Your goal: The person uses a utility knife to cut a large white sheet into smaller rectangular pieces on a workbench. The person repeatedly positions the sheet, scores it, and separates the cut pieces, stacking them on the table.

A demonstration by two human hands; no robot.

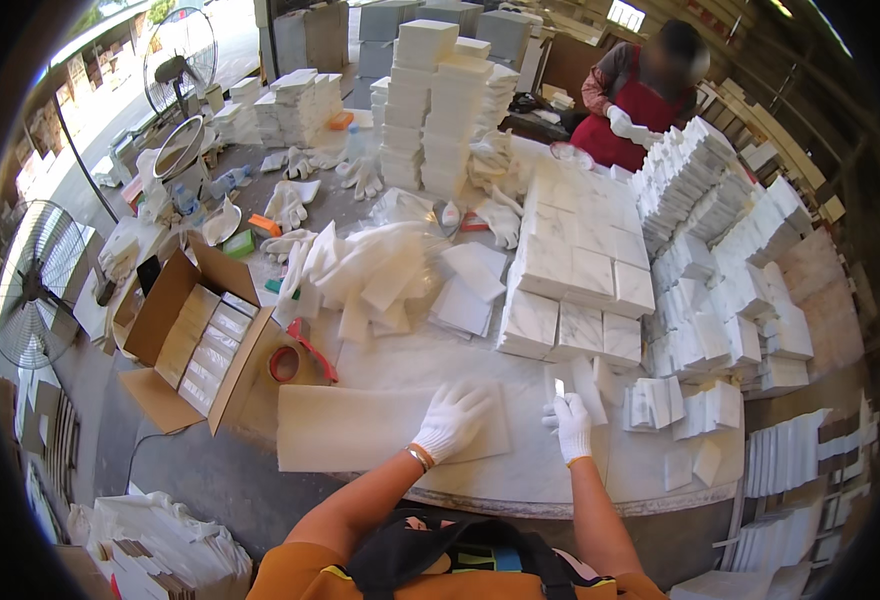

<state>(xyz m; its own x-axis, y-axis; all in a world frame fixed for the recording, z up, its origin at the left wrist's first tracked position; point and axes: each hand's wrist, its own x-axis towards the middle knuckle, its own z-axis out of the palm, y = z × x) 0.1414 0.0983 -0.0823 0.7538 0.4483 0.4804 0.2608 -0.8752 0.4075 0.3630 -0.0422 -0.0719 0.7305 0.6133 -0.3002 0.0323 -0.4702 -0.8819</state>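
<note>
My left hand (455,418), in a white knit glove, lies flat with its fingers stretched on a sheet of white packing foam (345,430). The sheet is spread along the near edge of the table. To its right, my gloved right hand (572,430) is closed, and a small bright white flat piece (560,387) sticks up from its fingers. Its kind is too small to make out. Just beyond that hand, thin white marble tiles (588,380) lie on the table. More small tiles (652,403) stand in a row further right.
An open carton (245,365) with wrapped packs is at the left, beside a roll of red tape (283,364) and a red tape dispenser (312,350). Crumpled foam sheets (365,270) and stacked marble tiles (578,240) stand beyond. A co-worker in a red apron (615,138) handles tiles at the far right.
</note>
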